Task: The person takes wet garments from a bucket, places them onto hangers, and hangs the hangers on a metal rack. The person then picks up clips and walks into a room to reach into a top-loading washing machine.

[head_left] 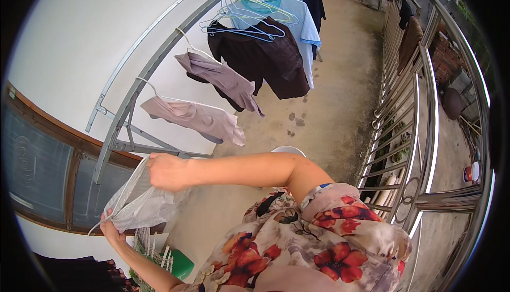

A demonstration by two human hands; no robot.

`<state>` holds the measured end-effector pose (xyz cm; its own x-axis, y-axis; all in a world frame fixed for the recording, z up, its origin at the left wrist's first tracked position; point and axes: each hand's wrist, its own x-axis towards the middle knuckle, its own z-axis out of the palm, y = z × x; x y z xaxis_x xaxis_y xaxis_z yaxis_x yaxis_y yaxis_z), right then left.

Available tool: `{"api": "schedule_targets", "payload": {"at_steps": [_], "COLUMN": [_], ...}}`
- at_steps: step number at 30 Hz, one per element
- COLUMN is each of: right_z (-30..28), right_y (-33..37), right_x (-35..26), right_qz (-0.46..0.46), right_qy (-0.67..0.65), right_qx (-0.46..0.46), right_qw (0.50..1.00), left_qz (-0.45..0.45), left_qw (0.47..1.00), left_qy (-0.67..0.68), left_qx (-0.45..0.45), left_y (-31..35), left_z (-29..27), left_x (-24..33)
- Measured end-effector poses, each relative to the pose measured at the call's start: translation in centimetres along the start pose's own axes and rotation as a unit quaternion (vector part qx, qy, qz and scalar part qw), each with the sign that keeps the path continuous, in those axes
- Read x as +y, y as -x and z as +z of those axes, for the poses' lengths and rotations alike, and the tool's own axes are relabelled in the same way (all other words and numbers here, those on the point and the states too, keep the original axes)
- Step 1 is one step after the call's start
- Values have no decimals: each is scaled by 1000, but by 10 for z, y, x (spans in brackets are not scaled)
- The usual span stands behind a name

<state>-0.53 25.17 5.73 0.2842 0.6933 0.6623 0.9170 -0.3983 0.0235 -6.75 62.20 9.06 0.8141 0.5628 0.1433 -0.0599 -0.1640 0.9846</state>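
Pinching opposite ends of a thin whitish piece (146,204) — fabric or film, I cannot tell which — both hands hold it partly stretched. The right hand (167,171) is closed around its upper edge, while the left hand (112,231), lower and farther left, grips the lower corner between thumb and fingers. The piece hangs in the space between the two grips, off the grey rail (108,151) that rises just left of the right grip.

As far as can be judged, several pieces are already up: above the right grip hangs a pinkish-grey garment (191,117), beyond it a mauve garment (220,77), then a dark garment (260,53), a light blue shirt (305,31) and a black top (313,0). The whitish piece is not yet among them, so it remains to be dealt with.

Below and right of the left grip sits a green container (180,264); its contents are too hidden to say whether more is left. Right of the right grip, a pale basin (288,149) shows partly behind the forearm — its inside hidden as well.
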Motion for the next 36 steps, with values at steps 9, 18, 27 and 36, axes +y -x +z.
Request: {"api": "schedule_targets", "payload": {"at_steps": [9,18,27,36], "right_z": [-13,-26,-6,10], "right_y": [-18,-25,-43,-28], "right_x": [-6,-18,-69,-85], "right_qz": [94,-19,248,230], "right_qy": [8,-284,-653,-504], "right_qx": [19,96,-76,-72], "right_qw": [995,954,711,830], "left_qz": [116,-22,-176,-247], "left_qw": [968,991,965,940], "left_qy": [-217,-52,54,114], "left_qx": [-42,-121,-189,-209], "left_y": [-44,-4,10,8], "left_z": [-37,26,72,88], "left_x": [10,27,20,11]}}
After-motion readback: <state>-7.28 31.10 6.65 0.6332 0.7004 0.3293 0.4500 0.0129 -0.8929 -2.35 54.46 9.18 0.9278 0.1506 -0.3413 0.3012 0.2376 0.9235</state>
